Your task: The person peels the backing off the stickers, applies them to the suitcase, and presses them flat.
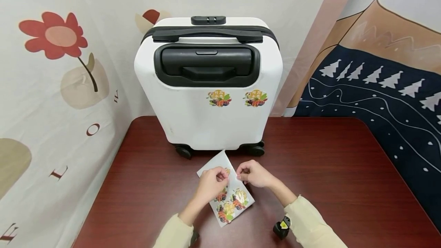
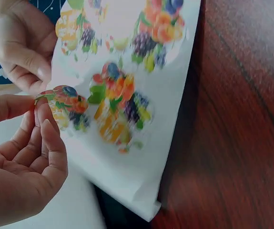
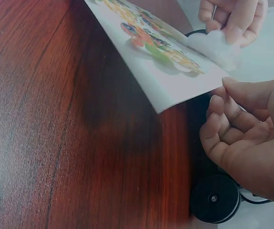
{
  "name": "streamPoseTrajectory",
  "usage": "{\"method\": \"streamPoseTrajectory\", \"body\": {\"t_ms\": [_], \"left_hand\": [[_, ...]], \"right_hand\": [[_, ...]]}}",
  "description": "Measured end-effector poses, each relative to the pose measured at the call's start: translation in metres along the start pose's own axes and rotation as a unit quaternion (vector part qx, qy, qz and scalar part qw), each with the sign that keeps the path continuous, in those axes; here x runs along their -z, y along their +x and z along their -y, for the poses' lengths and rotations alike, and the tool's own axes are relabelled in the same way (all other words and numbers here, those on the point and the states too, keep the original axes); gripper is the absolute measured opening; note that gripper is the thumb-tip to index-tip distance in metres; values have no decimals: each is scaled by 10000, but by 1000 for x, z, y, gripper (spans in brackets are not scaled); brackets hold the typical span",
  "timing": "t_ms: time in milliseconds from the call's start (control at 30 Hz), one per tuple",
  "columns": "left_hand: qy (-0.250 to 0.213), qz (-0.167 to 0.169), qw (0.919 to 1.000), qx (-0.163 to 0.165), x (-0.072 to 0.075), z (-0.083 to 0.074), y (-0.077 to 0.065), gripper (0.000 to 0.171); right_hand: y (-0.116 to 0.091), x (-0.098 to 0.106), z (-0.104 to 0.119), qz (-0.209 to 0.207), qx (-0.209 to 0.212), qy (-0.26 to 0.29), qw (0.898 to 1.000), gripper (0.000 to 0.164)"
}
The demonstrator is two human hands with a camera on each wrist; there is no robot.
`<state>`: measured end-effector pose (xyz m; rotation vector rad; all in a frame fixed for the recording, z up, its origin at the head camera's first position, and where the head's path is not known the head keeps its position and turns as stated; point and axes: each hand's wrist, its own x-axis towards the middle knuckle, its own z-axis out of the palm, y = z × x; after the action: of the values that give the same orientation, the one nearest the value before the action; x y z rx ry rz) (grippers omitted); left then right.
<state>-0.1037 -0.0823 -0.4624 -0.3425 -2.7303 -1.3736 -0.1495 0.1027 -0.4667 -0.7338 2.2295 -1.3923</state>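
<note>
A white sticker sheet (image 1: 217,160) with several fruit-pattern stickers lies tilted, held over the red-brown table. My left hand (image 1: 213,183) pinches one fruit sticker (image 2: 65,101) by its edge, between thumb and forefinger. In the right wrist view this sticker's white back (image 3: 217,47) shows, lifted off the sheet; whether part of it still clings I cannot tell. My right hand (image 1: 254,173) pinches the sheet's edge between thumb and fingers, close beside the left hand. Other fruit stickers (image 2: 120,107) lie flat on the sheet.
Behind the sheet a white suitcase (image 1: 206,123) stands upright on black wheels (image 1: 184,151). Two fruit stickers, a left one (image 1: 219,98) and a right one (image 1: 255,98), are on its front below the black handle recess (image 1: 206,81). Printed cloths hang behind and at both sides.
</note>
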Motion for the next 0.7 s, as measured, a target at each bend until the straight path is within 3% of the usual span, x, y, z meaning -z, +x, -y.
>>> {"method": "streamPoseTrajectory", "body": {"t_ms": [433,700], "left_hand": [[99,-78,9996,272,30,-3,3,9],[30,-113,9989,450,35,2,5,11]], "right_hand": [[6,1,-16,-128,-293,-218,9992,8],[14,3,-22,-205,-440,-518,9975,8]]}}
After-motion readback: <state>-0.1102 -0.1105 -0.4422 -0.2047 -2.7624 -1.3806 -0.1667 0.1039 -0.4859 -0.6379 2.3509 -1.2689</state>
